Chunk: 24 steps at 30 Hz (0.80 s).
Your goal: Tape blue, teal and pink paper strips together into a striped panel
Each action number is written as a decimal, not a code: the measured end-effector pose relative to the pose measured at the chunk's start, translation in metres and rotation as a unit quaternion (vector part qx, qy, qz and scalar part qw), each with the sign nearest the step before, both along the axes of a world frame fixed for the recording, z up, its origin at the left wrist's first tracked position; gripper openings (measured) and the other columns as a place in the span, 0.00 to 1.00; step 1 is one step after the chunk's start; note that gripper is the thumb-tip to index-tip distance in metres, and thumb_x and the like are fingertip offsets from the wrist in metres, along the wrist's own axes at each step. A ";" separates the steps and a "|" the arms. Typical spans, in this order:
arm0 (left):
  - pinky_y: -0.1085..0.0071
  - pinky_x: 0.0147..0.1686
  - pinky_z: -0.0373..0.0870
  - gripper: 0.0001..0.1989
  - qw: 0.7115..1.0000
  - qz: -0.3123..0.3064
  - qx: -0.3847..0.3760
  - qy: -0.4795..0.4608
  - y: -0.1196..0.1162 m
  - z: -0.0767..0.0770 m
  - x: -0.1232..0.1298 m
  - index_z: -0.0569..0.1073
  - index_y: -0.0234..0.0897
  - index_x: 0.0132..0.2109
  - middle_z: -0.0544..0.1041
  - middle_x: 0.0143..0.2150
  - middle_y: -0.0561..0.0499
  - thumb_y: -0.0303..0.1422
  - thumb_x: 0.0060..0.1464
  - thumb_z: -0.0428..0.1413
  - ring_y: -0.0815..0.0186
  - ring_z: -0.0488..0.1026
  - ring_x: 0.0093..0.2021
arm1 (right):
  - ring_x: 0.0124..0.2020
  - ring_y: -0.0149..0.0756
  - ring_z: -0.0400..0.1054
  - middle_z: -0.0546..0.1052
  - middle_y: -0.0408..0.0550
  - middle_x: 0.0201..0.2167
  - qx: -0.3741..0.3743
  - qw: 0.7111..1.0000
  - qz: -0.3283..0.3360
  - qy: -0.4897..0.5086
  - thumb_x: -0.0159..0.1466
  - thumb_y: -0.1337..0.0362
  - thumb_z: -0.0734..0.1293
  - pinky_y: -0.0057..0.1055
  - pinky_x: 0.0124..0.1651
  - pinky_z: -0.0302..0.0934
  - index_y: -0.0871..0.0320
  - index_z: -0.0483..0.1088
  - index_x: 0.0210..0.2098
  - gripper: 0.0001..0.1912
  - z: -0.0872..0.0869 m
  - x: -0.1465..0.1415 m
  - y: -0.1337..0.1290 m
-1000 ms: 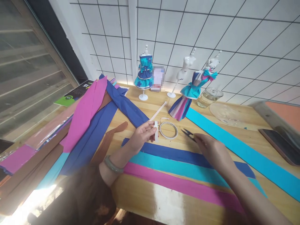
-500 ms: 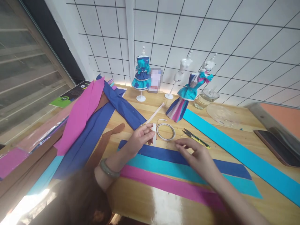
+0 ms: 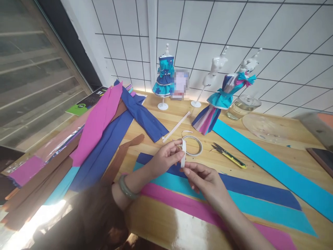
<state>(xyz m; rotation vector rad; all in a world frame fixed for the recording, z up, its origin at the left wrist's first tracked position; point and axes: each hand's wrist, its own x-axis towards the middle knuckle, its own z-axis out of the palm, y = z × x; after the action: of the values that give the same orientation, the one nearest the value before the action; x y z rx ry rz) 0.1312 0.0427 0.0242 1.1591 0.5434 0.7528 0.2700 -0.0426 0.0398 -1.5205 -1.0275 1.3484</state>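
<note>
Between thumb and fingers my left hand (image 3: 169, 158) pinches a short white strip of tape (image 3: 183, 152), held upright above the table. My right hand (image 3: 204, 177) has its thumb and fingertips closed at the lower end of that strip. Just behind the hands lies a roll of narrow tape (image 3: 199, 144). Beneath them three strips lie side by side: dark blue (image 3: 257, 185), turquoise (image 3: 265, 207) and magenta (image 3: 161, 196). To the right rest yellow-and-black thread snips (image 3: 230, 156).
A dressed mini mannequin (image 3: 163, 76), a bare one (image 3: 217, 69) and another in a long gown (image 3: 220, 99) stand along the wall. Folded magenta fabric (image 3: 97, 125) and blue fabric (image 3: 144, 113) pile up at left. A long turquoise strip (image 3: 270, 163) crosses the right side near a glass jar (image 3: 243, 106).
My right hand has moved left to the lower end of the white tape, which my left hand still holds. The view has shifted a little to the left.
</note>
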 end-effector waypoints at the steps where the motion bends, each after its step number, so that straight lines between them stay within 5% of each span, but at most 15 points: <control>1: 0.73 0.30 0.61 0.25 1.000 -0.006 -0.001 -0.004 -0.001 -0.001 0.001 0.63 0.32 0.54 0.70 0.30 0.53 0.39 0.52 0.58 0.71 0.65 0.28 | 0.15 0.24 0.53 0.64 0.40 0.14 -0.005 1.000 0.001 0.002 0.48 0.43 0.71 0.23 0.18 0.48 0.62 0.75 0.36 0.29 0.000 -0.001 0.000; 6: 0.73 0.30 0.60 0.23 0.999 -0.033 -0.017 -0.013 -0.003 -0.002 0.000 0.65 0.33 0.54 0.70 0.28 0.54 0.36 0.52 0.58 0.72 0.65 0.27 | 0.14 0.22 0.51 0.63 0.39 0.14 -0.017 1.000 0.010 0.010 0.47 0.42 0.70 0.23 0.17 0.44 0.62 0.71 0.28 0.27 -0.002 -0.003 -0.002; 15: 0.69 0.36 0.63 0.25 0.967 -0.120 -0.207 -0.092 0.006 -0.003 -0.008 0.64 0.37 0.54 0.72 0.35 0.48 0.27 0.47 0.58 0.65 0.71 0.35 | 0.14 0.21 0.50 0.65 0.40 0.18 -0.014 1.000 0.024 0.014 0.49 0.45 0.71 0.22 0.17 0.43 0.61 0.70 0.28 0.24 -0.008 0.005 -0.003; 24: 0.65 0.38 0.64 0.24 0.956 -0.116 -0.223 -0.149 0.017 0.001 -0.015 0.63 0.37 0.55 0.73 0.35 0.47 0.31 0.50 0.53 0.63 0.71 0.36 | 0.15 0.22 0.50 0.68 0.43 0.19 -0.021 1.000 0.019 0.001 0.49 0.45 0.71 0.23 0.18 0.43 0.62 0.72 0.30 0.24 -0.009 0.008 -0.005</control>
<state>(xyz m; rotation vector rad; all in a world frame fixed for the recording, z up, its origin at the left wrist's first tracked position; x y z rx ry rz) 0.1162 0.0593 0.0253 0.6593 0.2946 0.5500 0.2784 -0.0471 0.0308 -1.5371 -1.0381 1.4055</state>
